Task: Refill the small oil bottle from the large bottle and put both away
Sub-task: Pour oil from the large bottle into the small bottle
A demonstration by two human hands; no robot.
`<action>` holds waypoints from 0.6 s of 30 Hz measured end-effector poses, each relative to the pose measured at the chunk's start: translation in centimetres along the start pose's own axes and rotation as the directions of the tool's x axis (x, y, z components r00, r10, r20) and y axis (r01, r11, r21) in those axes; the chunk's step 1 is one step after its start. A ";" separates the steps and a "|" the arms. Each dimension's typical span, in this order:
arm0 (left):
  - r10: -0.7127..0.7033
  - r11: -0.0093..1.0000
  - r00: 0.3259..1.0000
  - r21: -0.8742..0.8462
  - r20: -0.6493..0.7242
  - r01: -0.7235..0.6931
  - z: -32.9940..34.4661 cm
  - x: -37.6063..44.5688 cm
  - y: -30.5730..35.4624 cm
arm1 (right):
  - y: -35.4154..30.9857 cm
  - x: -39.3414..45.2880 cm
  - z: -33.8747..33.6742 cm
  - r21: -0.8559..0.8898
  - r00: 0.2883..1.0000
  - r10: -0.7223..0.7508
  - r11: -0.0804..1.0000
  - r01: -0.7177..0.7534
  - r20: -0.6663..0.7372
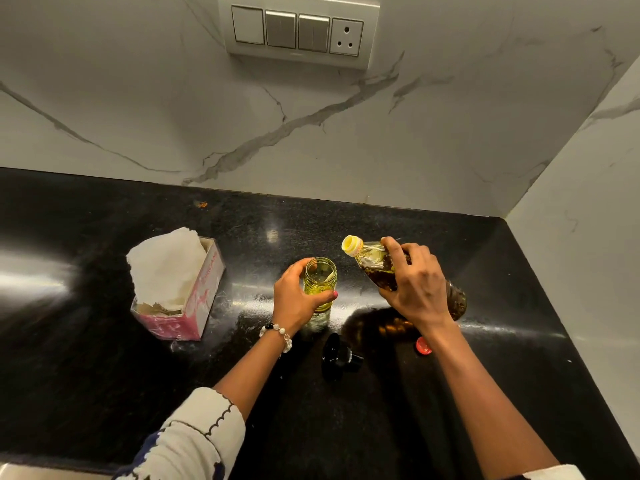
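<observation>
The small oil bottle (321,277), clear glass with its mouth uncovered and yellow oil inside, stands upright on the black counter (104,358). My left hand (294,299) wraps around its left side. My right hand (414,282) grips the large plastic bottle (372,256) from above and holds it tilted, its uncapped yellow neck pointing up and left, just right of the small bottle's mouth. No oil stream is visible. A black lid (337,356) lies on the counter in front of the small bottle. A red cap (421,346) lies beside my right wrist.
A pink tissue box (197,296) with white tissue sticking out sits left of the bottles. The marble wall (311,133) runs behind the counter, and a side wall (588,237) closes the right end. A switch panel (298,29) hangs above.
</observation>
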State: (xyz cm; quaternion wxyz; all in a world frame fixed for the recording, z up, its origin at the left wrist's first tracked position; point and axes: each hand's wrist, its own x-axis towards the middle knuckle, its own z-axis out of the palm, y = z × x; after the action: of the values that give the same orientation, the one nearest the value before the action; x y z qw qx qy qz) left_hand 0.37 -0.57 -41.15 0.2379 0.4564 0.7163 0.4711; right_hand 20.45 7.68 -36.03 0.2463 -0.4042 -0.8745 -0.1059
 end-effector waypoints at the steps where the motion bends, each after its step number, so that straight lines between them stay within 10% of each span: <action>1: -0.002 1.000 1.000 0.002 0.004 0.002 0.0 0.0 0.0 | -0.1 0.0 0.1 -0.013 1.000 -0.009 1.000 0.009 0.013; 18: 0.035 0.999 0.999 0.011 -0.007 -0.034 -0.2 0.1 -0.1 | -0.6 0.2 1.3 -0.177 0.989 -0.051 0.981 0.076 0.140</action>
State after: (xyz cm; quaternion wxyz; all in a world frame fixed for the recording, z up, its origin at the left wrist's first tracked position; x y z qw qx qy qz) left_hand 0.13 -0.65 -41.15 0.2246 0.4683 0.7118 0.4729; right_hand 19.46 7.93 -37.04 0.1455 -0.4030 -0.8883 -0.1655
